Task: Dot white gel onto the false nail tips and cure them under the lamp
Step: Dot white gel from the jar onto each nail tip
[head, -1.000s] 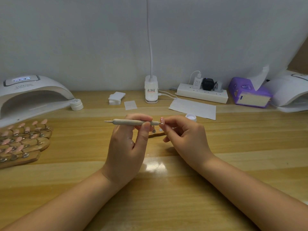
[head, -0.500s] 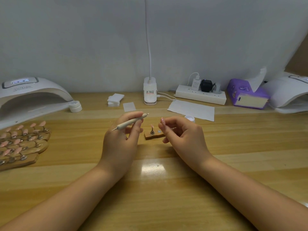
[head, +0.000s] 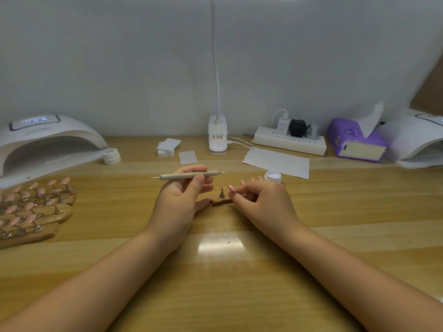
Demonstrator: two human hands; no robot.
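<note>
Two curing lamps, the left lamp marked "SUN", one open gel jar beside the right hand, fingers loosely curled by one mounted nail tip; left hand pinching one dotting tool level above the surface.

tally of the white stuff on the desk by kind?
Curing lamps: 2
Gel jars: 2, lidded, open
Power strip: 1
Desk lamp base: 1
Pad stack: 1
Paper sheets: 2
Total: 9
</note>
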